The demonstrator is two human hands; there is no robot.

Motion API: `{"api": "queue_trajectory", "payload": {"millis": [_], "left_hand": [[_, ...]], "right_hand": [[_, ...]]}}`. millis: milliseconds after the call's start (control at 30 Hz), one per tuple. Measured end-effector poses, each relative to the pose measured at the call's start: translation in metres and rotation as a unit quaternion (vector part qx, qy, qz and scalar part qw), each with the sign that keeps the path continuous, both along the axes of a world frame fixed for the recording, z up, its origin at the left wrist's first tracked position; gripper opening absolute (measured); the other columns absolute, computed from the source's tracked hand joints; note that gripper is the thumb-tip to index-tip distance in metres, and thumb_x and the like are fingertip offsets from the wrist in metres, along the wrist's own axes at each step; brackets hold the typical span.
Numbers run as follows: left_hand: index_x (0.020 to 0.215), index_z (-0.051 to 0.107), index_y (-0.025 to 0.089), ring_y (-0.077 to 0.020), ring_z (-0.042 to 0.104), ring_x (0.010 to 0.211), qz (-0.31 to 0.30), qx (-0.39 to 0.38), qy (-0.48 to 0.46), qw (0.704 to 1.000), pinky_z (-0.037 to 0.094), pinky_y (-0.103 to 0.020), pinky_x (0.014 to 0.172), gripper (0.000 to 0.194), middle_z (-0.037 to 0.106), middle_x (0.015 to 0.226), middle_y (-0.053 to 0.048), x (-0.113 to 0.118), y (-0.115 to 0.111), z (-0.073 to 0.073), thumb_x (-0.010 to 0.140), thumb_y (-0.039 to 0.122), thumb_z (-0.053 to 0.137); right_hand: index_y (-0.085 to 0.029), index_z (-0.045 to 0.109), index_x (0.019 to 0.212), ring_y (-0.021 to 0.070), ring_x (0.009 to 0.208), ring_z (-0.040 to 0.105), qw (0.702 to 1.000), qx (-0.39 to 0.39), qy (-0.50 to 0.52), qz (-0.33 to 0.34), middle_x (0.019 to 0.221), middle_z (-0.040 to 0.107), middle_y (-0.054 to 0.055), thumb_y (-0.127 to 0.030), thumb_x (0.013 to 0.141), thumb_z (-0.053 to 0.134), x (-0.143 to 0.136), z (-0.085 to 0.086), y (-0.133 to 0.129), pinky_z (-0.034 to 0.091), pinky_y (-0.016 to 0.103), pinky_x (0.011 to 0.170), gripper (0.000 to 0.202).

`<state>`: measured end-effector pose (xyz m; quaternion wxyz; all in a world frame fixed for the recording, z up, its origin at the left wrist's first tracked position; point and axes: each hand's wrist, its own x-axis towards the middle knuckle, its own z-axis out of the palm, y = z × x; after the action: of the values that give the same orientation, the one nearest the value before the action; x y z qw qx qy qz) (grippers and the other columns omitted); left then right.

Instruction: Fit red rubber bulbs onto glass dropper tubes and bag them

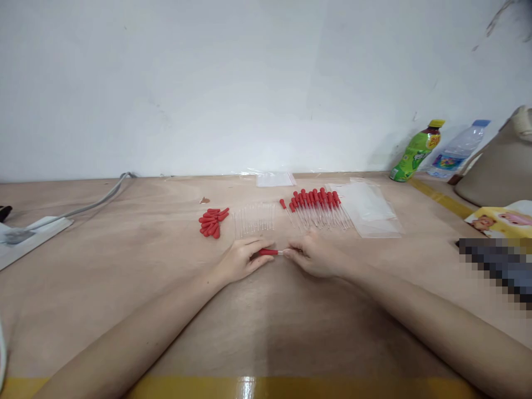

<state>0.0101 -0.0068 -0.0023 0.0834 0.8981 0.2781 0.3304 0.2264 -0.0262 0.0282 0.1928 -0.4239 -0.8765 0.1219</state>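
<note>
My left hand (245, 259) is closed on a red rubber bulb (268, 252), thumb below and fingers above. From the bulb's right end a thin clear glass tube (281, 252) sticks out, and my right hand (310, 255) pinches it; the rest of the tube is hidden by the fingers. Beyond my left hand lie a small pile of loose red bulbs (211, 223) and a row of clear tubes (254, 218). Past my right hand, several droppers (318, 208) with red bulbs on their tubes lie side by side, bulbs toward the wall.
Clear plastic bags (372, 208) lie right of the droppers. A green drink bottle (417, 152), a water bottle (459, 148) and a beige bag (490, 166) stand at the right. A white power strip (37, 238) with a grey cable lies left. Yellow tape (199, 388) runs along the near edge.
</note>
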Motion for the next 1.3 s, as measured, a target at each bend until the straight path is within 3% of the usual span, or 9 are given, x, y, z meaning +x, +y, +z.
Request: {"api": "queue_trajectory", "payload": {"millis": [133, 233, 400, 500, 600, 800, 1100, 1300], "left_hand": [[0.120, 0.050, 0.019, -0.0192, 0.055, 0.106, 0.022, -0.048, 0.010, 0.999, 0.046, -0.034, 0.089, 0.039, 0.057, 0.118, -0.010, -0.007, -0.002, 0.003, 0.082, 0.029, 0.053], [0.127, 0.044, 0.020, -0.0206, 0.046, 0.117, -0.029, -0.072, 0.080, 0.994, 0.040, -0.038, 0.097, 0.045, 0.050, 0.126, -0.010, -0.008, -0.003, 0.007, 0.084, 0.032, 0.050], [0.135, 0.031, 0.021, -0.0223, 0.024, 0.131, -0.077, -0.059, 0.230, 0.968, 0.019, -0.044, 0.108, 0.052, 0.030, 0.141, -0.009, -0.007, -0.005, 0.015, 0.087, 0.040, 0.042], [0.138, 0.023, 0.022, -0.0217, 0.017, 0.133, -0.072, -0.062, 0.271, 0.958, 0.013, -0.042, 0.109, 0.056, 0.022, 0.144, -0.007, -0.008, -0.005, 0.016, 0.088, 0.044, 0.037], [0.139, 0.018, 0.023, -0.0205, 0.014, 0.134, -0.068, -0.059, 0.289, 0.953, 0.010, -0.039, 0.110, 0.058, 0.018, 0.145, -0.005, -0.009, -0.004, 0.015, 0.088, 0.047, 0.033], [0.139, 0.017, 0.023, -0.0201, 0.012, 0.134, -0.064, -0.056, 0.305, 0.948, 0.009, -0.038, 0.110, 0.058, 0.015, 0.145, -0.004, -0.009, -0.004, 0.015, 0.088, 0.049, 0.030], [0.139, 0.017, 0.023, -0.0205, 0.012, 0.134, -0.060, -0.065, 0.311, 0.946, 0.010, -0.039, 0.109, 0.058, 0.016, 0.145, -0.005, -0.008, -0.005, 0.018, 0.089, 0.049, 0.030], [0.139, 0.018, 0.024, -0.0216, 0.013, 0.134, -0.063, -0.070, 0.304, 0.948, 0.011, -0.040, 0.109, 0.057, 0.017, 0.145, -0.004, -0.009, -0.005, 0.018, 0.088, 0.048, 0.032]], "right_hand": [[-0.018, 0.058, 0.066, 0.0122, 0.053, 0.054, 0.983, -0.139, 0.089, -0.086, 0.062, 0.065, 0.002, -0.026, 0.084, 0.045, 0.026, 0.008, 0.023, 0.035, 0.023, 0.049, 0.024], [-0.017, 0.057, 0.067, 0.0130, 0.054, 0.056, 0.958, -0.184, 0.153, -0.159, 0.070, 0.068, 0.005, -0.025, 0.085, 0.042, 0.038, 0.006, 0.049, 0.039, 0.024, 0.051, 0.025], [-0.016, 0.059, 0.071, 0.0214, 0.069, 0.060, 0.951, 0.027, 0.068, -0.301, 0.073, 0.066, 0.011, -0.022, 0.081, 0.046, 0.020, 0.004, 0.079, 0.039, 0.029, 0.059, 0.017], [-0.014, 0.058, 0.088, 0.0246, 0.076, 0.060, 0.934, 0.081, 0.008, -0.349, 0.079, 0.065, 0.013, -0.026, 0.084, 0.042, 0.000, 0.001, 0.085, 0.040, 0.031, 0.062, 0.021], [-0.013, 0.055, 0.097, 0.0249, 0.078, 0.060, 0.931, 0.074, -0.037, -0.356, 0.083, 0.063, 0.013, -0.028, 0.085, 0.038, -0.014, -0.003, 0.087, 0.041, 0.032, 0.063, 0.025], [-0.012, 0.054, 0.102, 0.0239, 0.084, 0.059, 0.935, 0.066, -0.078, -0.340, 0.105, 0.053, 0.016, -0.017, 0.081, 0.040, -0.026, -0.013, 0.088, 0.042, 0.031, 0.066, 0.026], [-0.014, 0.057, 0.097, 0.0240, 0.086, 0.058, 0.942, 0.046, -0.047, -0.329, 0.099, 0.057, 0.012, -0.023, 0.081, 0.042, -0.023, -0.008, 0.081, 0.041, 0.032, 0.069, 0.023], [-0.022, 0.062, 0.093, 0.0197, 0.083, 0.057, 0.966, 0.074, -0.028, -0.246, 0.094, 0.062, 0.005, -0.035, 0.082, 0.044, -0.033, -0.011, 0.077, 0.039, 0.027, 0.065, 0.025]]}}
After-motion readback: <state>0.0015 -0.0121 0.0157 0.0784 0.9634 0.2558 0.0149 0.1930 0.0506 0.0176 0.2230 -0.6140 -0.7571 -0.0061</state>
